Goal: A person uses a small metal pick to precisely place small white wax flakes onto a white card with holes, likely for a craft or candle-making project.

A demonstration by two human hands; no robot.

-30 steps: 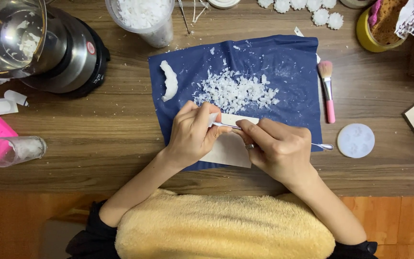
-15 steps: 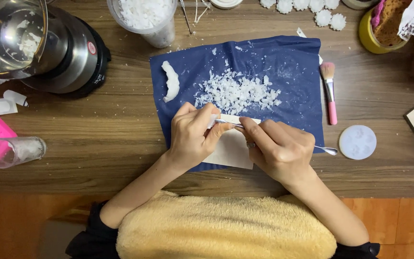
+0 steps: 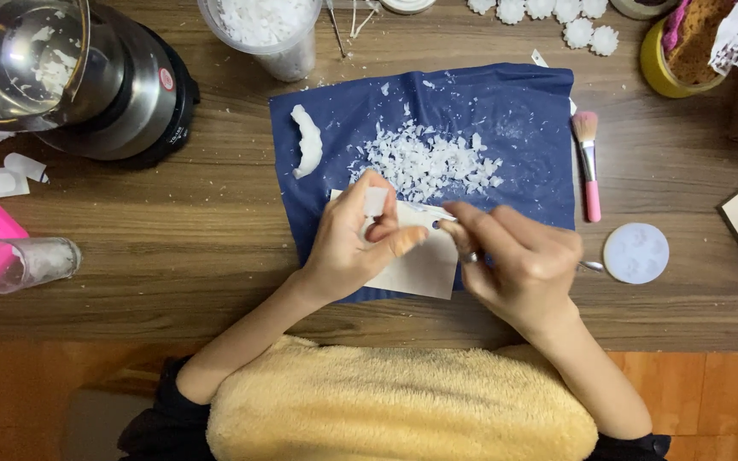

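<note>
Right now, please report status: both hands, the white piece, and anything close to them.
Left hand pinches small white piece. Right hand grips thin metal tool, tip at the piece. White flakes just beyond, on blue sheet.

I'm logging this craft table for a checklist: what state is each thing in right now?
Left hand: pinching a small white wax piece.
Right hand: gripping a thin metal tool.
Wax flakes: heaped on the blue sheet.
Pink brush: lying flat.
Small glass: lying on its side.
</note>
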